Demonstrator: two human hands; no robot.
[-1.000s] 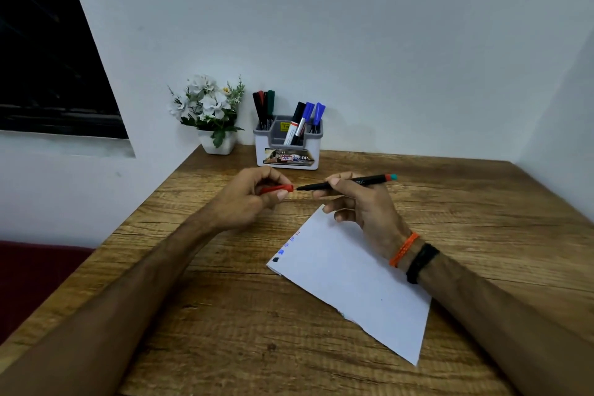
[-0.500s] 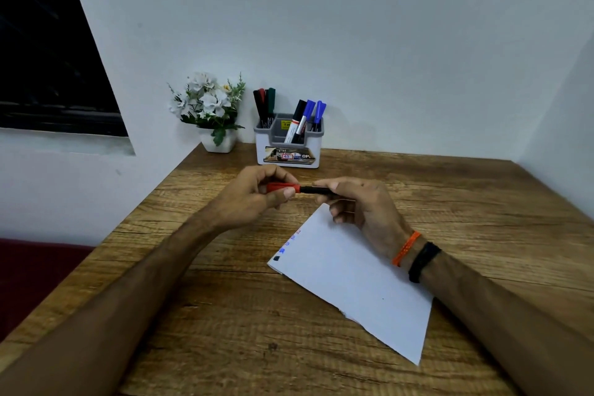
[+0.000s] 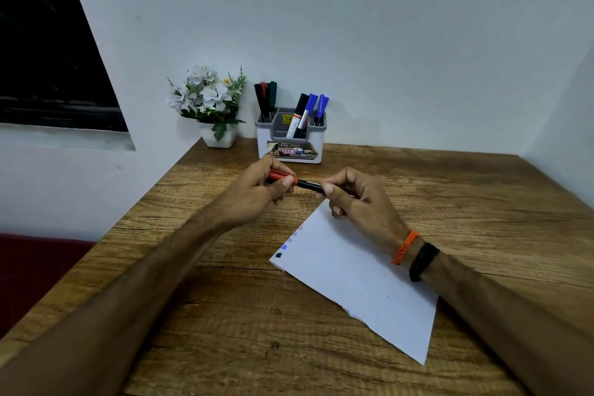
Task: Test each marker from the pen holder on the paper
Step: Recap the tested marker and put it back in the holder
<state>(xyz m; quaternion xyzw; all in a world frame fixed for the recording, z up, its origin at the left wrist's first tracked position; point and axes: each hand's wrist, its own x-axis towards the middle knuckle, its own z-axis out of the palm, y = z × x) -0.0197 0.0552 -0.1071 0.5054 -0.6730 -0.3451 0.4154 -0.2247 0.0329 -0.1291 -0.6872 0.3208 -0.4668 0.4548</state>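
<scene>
A slim black marker (image 3: 308, 185) with a red cap (image 3: 281, 176) is held level above the table between both hands. My left hand (image 3: 257, 193) pinches the red cap, which sits on the marker's tip. My right hand (image 3: 360, 199) grips the black barrel; most of the barrel is hidden in the fist. Below them a white paper sheet (image 3: 363, 276) lies on the table, with small red, blue and dark test marks (image 3: 287, 243) along its left edge. The white and grey pen holder (image 3: 291, 138) stands at the back with several markers (image 3: 305, 112) upright in it.
A white pot of artificial flowers (image 3: 212, 106) stands left of the pen holder against the wall. The wooden table (image 3: 450, 190) ends at a left edge near my left forearm. Walls close off the back and right. A dark window (image 3: 45, 58) is at left.
The cap and marker, apart a second ago, are now joined. My right hand slid the marker left into the red cap and closed over its barrel.
</scene>
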